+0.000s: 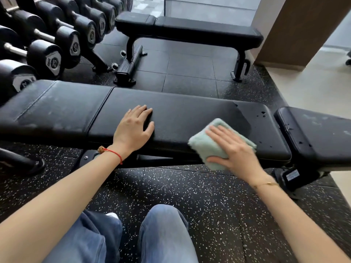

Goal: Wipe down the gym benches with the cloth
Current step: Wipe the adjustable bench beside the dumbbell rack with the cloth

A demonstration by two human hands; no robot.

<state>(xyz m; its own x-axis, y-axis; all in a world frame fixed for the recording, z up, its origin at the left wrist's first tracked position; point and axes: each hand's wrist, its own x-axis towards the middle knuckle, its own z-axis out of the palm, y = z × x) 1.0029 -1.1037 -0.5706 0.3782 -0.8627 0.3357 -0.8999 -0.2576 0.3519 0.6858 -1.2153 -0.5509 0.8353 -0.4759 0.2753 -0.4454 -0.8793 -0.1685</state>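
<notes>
Dumbbell rack [57, 35] at 10 o'clock, black dumbbells in rows, heads facing the camera. Floor [190, 196] is black rubber tile with white flecks; plain dark tiles further back at 12.

Near bench [180, 111] runs left to right across the middle — black padded top, seam about a third of the way in from the left. Pad left of the seam looks dusty and grey; the middle section is darker with a matte swept patch around 2 o'clock, and a few wet dots just past it. Separate small pad [313, 133] at 3 o'clock, also smudged.

Left hand [134, 128] lies flat on the middle section, fingers spread and straight, palm down, holding nothing. Red string bracelet [114, 153] on that wrist.

Right hand [233, 149] presses a folded pale green cloth [205, 145] onto the near edge of the bench at about 4 o'clock — fingers straight on top, thumb along the cloth's lower edge. Thin gold chain [266, 184] on that wrist.

Second bench [190, 29] at 12–1 o'clock, flat, black, well apart from the near one. Brown pillar [303, 25] at 2 o'clock, pale floor [313, 82] beside it. Blue jeans [161, 234] at 6.
</notes>
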